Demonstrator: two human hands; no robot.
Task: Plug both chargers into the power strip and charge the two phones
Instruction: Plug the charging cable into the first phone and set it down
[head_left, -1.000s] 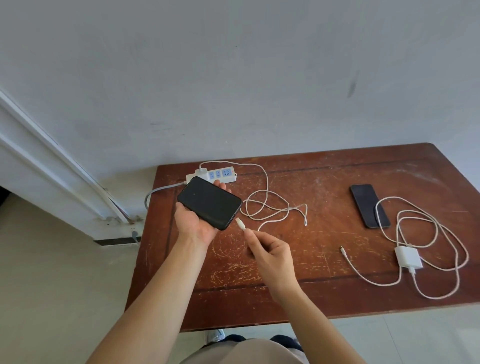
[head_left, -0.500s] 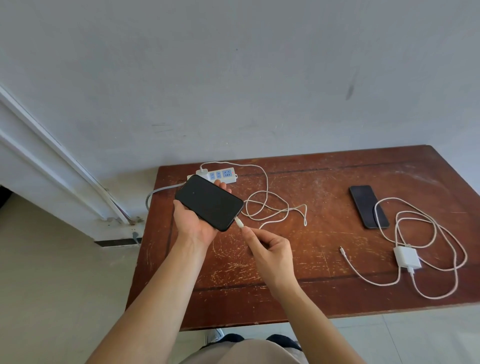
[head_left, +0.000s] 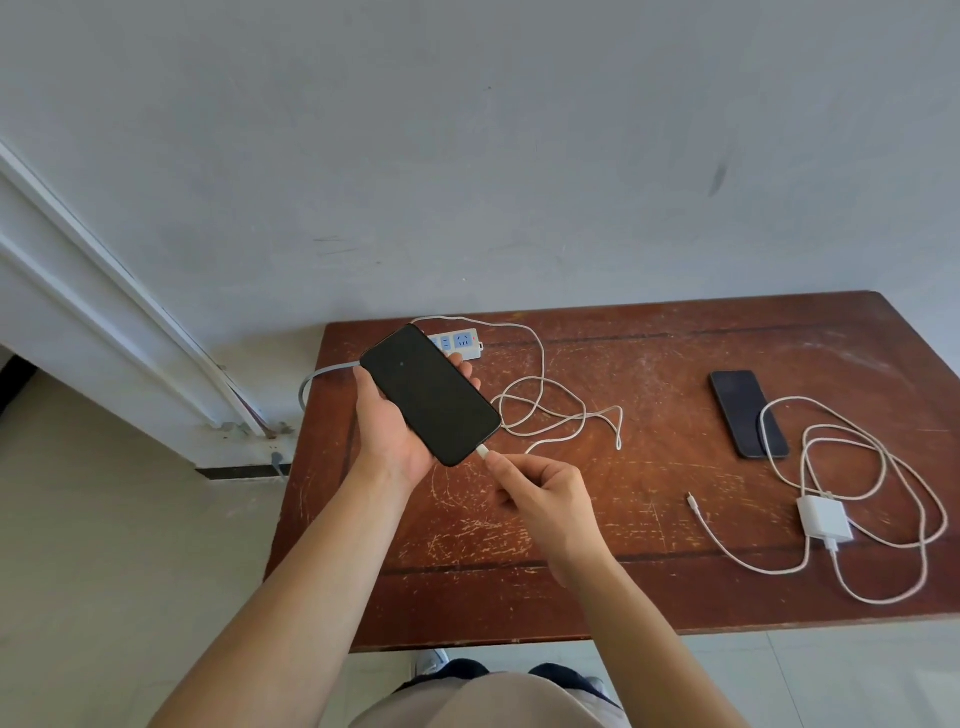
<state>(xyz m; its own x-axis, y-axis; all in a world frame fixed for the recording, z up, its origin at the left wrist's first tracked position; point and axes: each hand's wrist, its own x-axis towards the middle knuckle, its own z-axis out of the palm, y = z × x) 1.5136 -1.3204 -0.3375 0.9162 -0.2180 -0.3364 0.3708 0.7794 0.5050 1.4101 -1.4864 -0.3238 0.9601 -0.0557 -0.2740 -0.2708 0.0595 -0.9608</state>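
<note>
My left hand (head_left: 390, 431) holds a black phone (head_left: 430, 395) above the table's left part, screen up and dark. My right hand (head_left: 540, 491) pinches the white cable plug (head_left: 483, 453), whose tip touches the phone's bottom edge. That white cable (head_left: 558, 410) loops over the table back to the white power strip (head_left: 462, 344), partly hidden behind the phone; its charger is hidden. A second black phone (head_left: 748, 413) lies flat at the right. Beside it rests a white charger brick (head_left: 826, 519) with its coiled cable (head_left: 904, 499) and a free plug end (head_left: 692, 500).
The worn brown wooden table (head_left: 649, 597) stands against a grey wall. The strip's grey lead (head_left: 317, 376) hangs off the table's left edge. A white door frame (head_left: 104, 312) runs down at the left. My shoes show under the table's near edge.
My right hand has brought the cable plug up to the phone's bottom edge. My left hand has tilted the phone more upright and lifted it toward the strip.
</note>
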